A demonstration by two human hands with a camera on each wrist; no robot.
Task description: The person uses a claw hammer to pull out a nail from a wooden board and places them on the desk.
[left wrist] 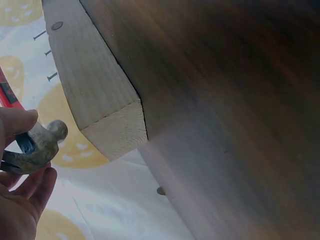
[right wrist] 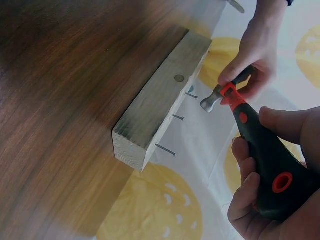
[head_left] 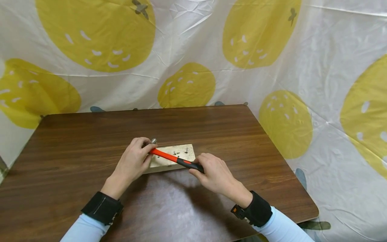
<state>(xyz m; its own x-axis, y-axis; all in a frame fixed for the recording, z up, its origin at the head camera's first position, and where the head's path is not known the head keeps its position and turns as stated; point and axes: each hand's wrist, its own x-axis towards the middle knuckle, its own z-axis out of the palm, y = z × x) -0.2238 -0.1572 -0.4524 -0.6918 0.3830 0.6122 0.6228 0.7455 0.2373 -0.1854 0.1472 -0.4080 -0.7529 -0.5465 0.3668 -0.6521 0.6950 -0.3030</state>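
Claw hammer [head_left: 164, 155] held aslant over pale, square-edged wooden block [head_left: 163, 164]: rounded metal head [left wrist: 44, 142] far left, smooth black grip [right wrist: 267, 152] near right. Head end pinched by left hand [head_left: 132, 157]; grip clasped in curled fingers of right hand [head_left: 215, 174]. Slender nails [right wrist: 165, 150] set in block, borne by dark, wood-grained table [head_left: 81, 144].

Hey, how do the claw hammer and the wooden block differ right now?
The claw hammer has a red-and-black handle and metal head; the wooden block is pale. The hammer is held up, while the block rests on the table. The hammer is slim; the block is chunky, with nails sticking out. Both are longer than wide.
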